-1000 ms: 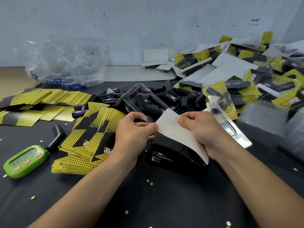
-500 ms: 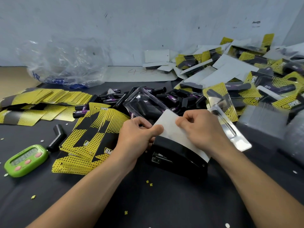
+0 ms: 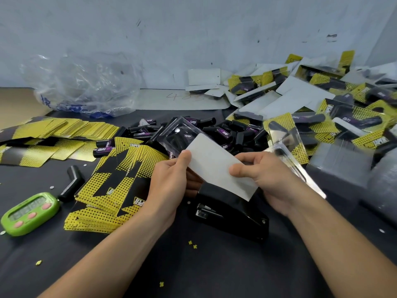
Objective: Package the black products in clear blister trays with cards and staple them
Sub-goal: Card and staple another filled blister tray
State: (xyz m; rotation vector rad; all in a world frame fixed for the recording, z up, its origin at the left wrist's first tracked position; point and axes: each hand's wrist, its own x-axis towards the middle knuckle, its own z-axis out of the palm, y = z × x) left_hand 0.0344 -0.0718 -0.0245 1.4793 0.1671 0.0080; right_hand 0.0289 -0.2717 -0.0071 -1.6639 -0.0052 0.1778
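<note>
Above the dark table (image 3: pixel 214 276) and just over the black stapler (image 3: pixel 234 214), mouth facing left — holds the blister tray (image 3: pixel 178 136), white card (image 3: pixel 214 166) uppermost, long axis slanting far-left to near-right. Pinches its left edge with the left hand (image 3: pixel 169 181), right edge with the right hand (image 3: pixel 268 177), thumbs on top. Probably needs swinging leftward to reach that mouth.

L grip (image 3: pixel 168 181) & R grip (image 3: pixel 270 177) pinch card (image 3: pixel 214 166) w/ blister tray (image 3: pixel 178 136) — above stapler (image 3: pixel 232 214).

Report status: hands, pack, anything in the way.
Left hand, right hand both pinching the blister pack, white card back up. Held over stapler, not inserted. Stapler mouth unobstructed.
</note>
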